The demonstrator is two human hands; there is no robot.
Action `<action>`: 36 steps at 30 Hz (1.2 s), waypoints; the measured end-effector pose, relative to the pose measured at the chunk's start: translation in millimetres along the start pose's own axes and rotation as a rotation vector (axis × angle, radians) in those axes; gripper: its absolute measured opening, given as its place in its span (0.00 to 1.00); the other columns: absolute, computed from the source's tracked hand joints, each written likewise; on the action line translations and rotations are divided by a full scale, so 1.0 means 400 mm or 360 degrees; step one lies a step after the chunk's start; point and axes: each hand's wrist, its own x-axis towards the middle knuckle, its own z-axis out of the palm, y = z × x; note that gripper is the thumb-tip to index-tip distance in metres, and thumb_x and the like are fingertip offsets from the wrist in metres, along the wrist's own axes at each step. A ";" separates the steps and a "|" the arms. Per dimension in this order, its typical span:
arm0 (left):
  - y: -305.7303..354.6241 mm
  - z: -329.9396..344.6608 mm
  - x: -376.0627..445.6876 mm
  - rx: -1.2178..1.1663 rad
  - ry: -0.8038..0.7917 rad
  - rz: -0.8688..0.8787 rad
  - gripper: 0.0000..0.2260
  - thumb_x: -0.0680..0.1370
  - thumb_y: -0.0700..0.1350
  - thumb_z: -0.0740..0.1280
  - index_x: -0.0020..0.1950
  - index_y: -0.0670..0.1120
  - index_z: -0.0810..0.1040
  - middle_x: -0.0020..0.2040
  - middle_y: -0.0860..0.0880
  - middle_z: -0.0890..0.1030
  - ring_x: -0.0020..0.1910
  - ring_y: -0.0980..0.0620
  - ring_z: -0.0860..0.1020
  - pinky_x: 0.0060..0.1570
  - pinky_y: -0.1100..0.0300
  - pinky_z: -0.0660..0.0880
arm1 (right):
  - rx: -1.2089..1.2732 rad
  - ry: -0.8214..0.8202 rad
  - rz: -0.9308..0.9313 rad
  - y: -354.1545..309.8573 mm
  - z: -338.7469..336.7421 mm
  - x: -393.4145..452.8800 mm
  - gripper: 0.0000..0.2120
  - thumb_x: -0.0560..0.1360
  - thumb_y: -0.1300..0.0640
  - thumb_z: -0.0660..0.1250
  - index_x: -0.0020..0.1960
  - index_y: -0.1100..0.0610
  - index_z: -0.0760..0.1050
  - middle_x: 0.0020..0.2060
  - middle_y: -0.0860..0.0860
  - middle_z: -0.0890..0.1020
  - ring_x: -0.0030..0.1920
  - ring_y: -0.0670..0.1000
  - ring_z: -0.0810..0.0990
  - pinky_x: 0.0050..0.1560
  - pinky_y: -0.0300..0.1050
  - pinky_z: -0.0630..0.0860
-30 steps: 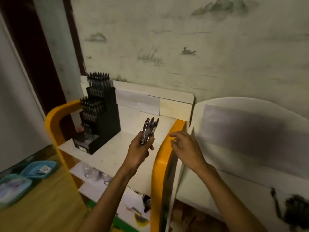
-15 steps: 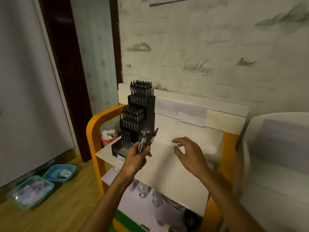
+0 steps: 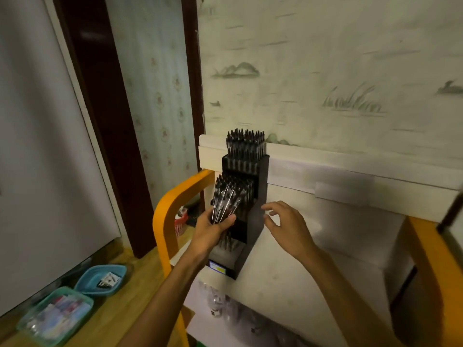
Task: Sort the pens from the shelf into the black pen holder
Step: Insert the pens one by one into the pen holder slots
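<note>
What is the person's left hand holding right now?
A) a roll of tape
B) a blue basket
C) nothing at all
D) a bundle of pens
D: the left hand grips a bundle of pens in front of the black pen holder, while the right hand is empty.

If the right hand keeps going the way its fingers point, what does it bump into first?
Probably the side wall of the black pen holder. The right hand's fingers point left at it, and look close, though depth is hard to judge.
</note>
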 end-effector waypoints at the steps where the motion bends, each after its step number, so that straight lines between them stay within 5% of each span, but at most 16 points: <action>1: -0.001 -0.018 0.024 -0.0009 -0.0024 -0.0004 0.19 0.74 0.44 0.76 0.64 0.51 0.78 0.52 0.51 0.85 0.49 0.55 0.84 0.48 0.61 0.80 | 0.0002 0.0008 0.0006 -0.005 0.018 0.019 0.11 0.79 0.54 0.67 0.60 0.48 0.78 0.56 0.44 0.80 0.51 0.40 0.76 0.49 0.24 0.67; 5: -0.015 -0.078 0.103 0.0064 -0.0106 -0.0038 0.17 0.74 0.45 0.75 0.62 0.51 0.79 0.41 0.52 0.84 0.45 0.49 0.83 0.48 0.60 0.80 | 0.0007 0.0035 0.0033 -0.025 0.074 0.076 0.11 0.79 0.55 0.66 0.61 0.50 0.78 0.55 0.45 0.81 0.52 0.42 0.77 0.50 0.26 0.67; 7: -0.022 -0.100 0.128 0.0077 -0.0153 -0.0060 0.16 0.75 0.45 0.75 0.61 0.51 0.79 0.37 0.52 0.83 0.33 0.51 0.80 0.33 0.62 0.81 | -0.0007 0.0033 0.0041 -0.034 0.094 0.092 0.11 0.79 0.56 0.66 0.60 0.51 0.78 0.54 0.47 0.81 0.52 0.44 0.77 0.51 0.29 0.68; 9: -0.028 -0.118 0.150 0.0077 -0.0185 -0.0077 0.14 0.75 0.44 0.74 0.59 0.51 0.80 0.35 0.55 0.81 0.30 0.58 0.76 0.27 0.67 0.71 | -0.0031 0.0022 0.0054 -0.043 0.110 0.102 0.10 0.79 0.56 0.66 0.60 0.53 0.78 0.52 0.48 0.81 0.52 0.46 0.78 0.51 0.31 0.69; 15: -0.047 -0.160 0.213 -0.0019 -0.0340 -0.0173 0.09 0.77 0.43 0.72 0.56 0.49 0.79 0.40 0.47 0.82 0.28 0.55 0.71 0.26 0.64 0.65 | -0.0139 0.0016 0.0098 -0.065 0.150 0.114 0.10 0.80 0.56 0.65 0.61 0.54 0.78 0.53 0.50 0.80 0.51 0.47 0.78 0.52 0.39 0.74; 20: -0.069 -0.182 0.261 -0.0114 -0.0482 -0.0213 0.09 0.77 0.41 0.70 0.56 0.50 0.80 0.42 0.48 0.84 0.26 0.56 0.70 0.24 0.64 0.63 | -0.0139 0.0115 0.0141 -0.085 0.176 0.120 0.10 0.79 0.59 0.66 0.60 0.54 0.79 0.53 0.49 0.80 0.50 0.47 0.79 0.52 0.34 0.73; 29: -0.095 -0.205 0.320 -0.0062 -0.0771 -0.0174 0.12 0.77 0.44 0.71 0.59 0.54 0.78 0.46 0.46 0.85 0.31 0.55 0.77 0.28 0.64 0.71 | -0.0100 0.0310 0.0305 -0.158 0.227 0.126 0.10 0.80 0.54 0.65 0.60 0.52 0.79 0.52 0.47 0.81 0.51 0.45 0.78 0.54 0.39 0.75; 36: -0.099 -0.222 0.351 -0.0079 -0.0892 -0.0193 0.13 0.76 0.46 0.72 0.59 0.52 0.77 0.46 0.46 0.85 0.32 0.55 0.78 0.29 0.65 0.72 | 0.0269 0.0418 0.0533 -0.205 0.262 0.154 0.06 0.79 0.51 0.67 0.54 0.44 0.80 0.47 0.35 0.83 0.50 0.36 0.79 0.46 0.26 0.73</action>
